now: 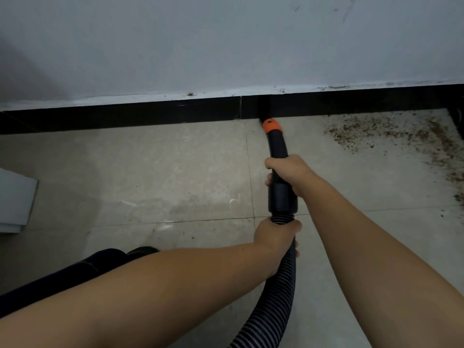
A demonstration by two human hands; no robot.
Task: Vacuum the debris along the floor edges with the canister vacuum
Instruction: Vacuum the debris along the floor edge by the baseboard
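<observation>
**An indoor room in need of a clean**

This is an interior room, likely a home or plain utility space. A pale painted wall (226, 46), scuffed and stained, meets a glossy black skirting board (125, 116). The floor (150, 172) is large beige tiles with thin grout lines. Brown crumbly debris (381, 131) lies scattered near the skirting at the right.

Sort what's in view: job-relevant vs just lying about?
Job:
- orange nozzle at black baseboard
- wand, gripped by right hand
- ribbed hose, gripped by left hand
- brown debris, right of nozzle

Lying about:
- grey panel, far left
</observation>
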